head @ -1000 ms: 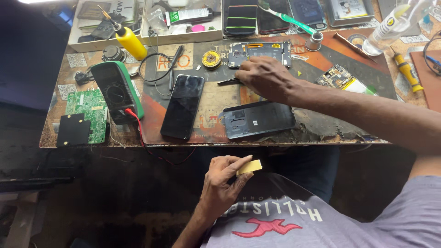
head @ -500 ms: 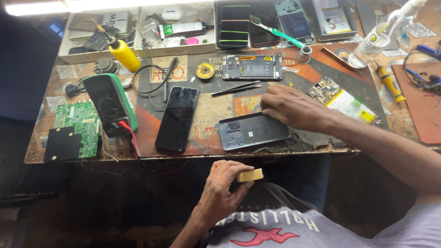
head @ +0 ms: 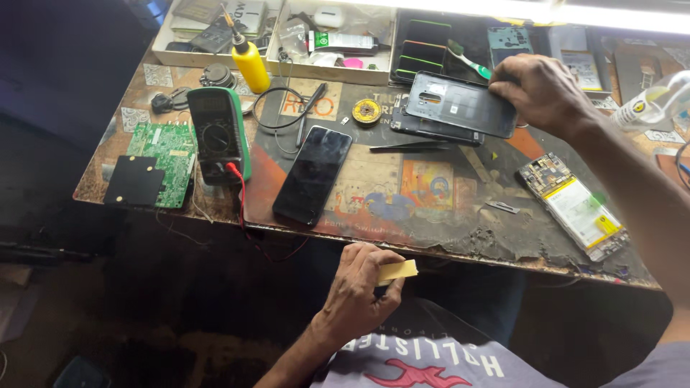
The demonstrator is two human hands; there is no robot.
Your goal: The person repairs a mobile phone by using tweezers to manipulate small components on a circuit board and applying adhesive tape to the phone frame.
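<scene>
My right hand [head: 540, 92] pinches the dark phone back cover [head: 460, 113] by its right end, long axis running leftward just over the opened phone [head: 431, 129] beneath, while my left hand [head: 357, 293], below the bench edge, holds a yellow pad [head: 397, 271].

Bare mat [head: 431, 190] between phone [head: 313, 174] and opened handset [head: 575, 208]

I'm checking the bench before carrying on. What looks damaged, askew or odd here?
The mat's front edge is charred and ragged. An opened phone lies askew, insides bare. The right hand holds a back cover tilted over another phone; the left hand holds a yellow card.
</scene>
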